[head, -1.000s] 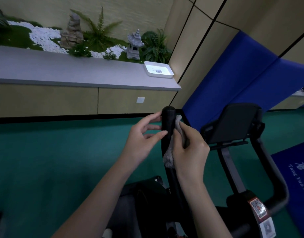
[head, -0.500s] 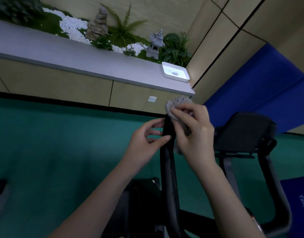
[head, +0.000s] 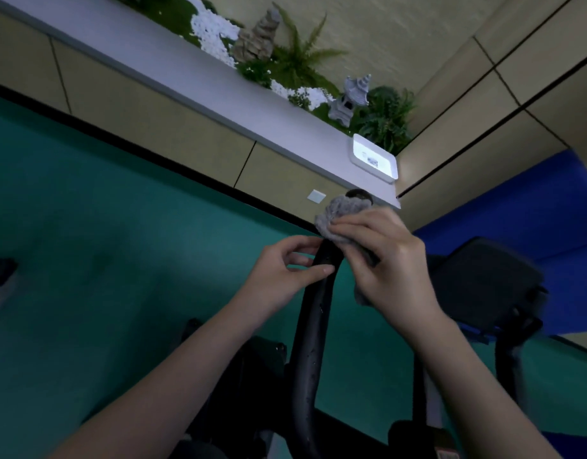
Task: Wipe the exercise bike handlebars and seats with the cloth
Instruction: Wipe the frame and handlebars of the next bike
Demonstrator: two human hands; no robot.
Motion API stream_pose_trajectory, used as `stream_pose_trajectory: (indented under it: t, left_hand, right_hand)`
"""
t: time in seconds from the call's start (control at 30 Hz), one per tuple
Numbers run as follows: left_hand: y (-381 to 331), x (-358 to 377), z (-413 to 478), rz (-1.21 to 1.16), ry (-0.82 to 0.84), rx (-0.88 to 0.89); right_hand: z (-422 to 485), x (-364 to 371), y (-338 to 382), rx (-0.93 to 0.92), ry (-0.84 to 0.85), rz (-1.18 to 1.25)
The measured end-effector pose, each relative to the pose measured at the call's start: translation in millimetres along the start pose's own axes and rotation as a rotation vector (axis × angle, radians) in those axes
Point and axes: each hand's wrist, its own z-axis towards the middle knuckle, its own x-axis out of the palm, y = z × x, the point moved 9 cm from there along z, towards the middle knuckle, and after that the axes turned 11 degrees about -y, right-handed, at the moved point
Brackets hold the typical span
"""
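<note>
Our right hand (head: 390, 260) clamps the grey cloth (head: 342, 215) over the top end of the black handlebar (head: 313, 313), while our left hand (head: 282, 276) pinches the bar just below.

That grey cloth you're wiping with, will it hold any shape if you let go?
Probably not. The grey cloth bunches over the handlebar tip under the right hand, and a tail hangs limp below. It looks soft and light.

Cloth (head: 343, 217) atop handlebar (head: 313, 326).
</note>
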Motion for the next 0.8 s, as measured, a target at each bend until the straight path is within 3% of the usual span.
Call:
stream_pose_trajectory:
  t: [0.13, 0.3, 0.43, 0.6, 0.8]
  left_hand:
    - [0, 1, -4, -0.016, -0.003, -0.022]
    - [3, -1, -3, 0.006, -0.023, -0.004]
    - [6, 0, -3, -0.049, -0.006, -0.031]
    - [12, 1, -5, -0.145, 0.004, -0.075]
    - [17, 0, -3, -0.177, -0.008, -0.105]
  right_hand:
    - [24, -7, -8, -0.085, 0.009, -0.050]
    - [5, 27, 9, -0.232, 0.310, 0.059]
    - [24, 24, 0, -0.253, 0.331, -0.007]
    - [15, 42, 10, -0.295, 0.538, 0.026]
    - [30, 35, 5, -0.286, 0.415, -0.070]
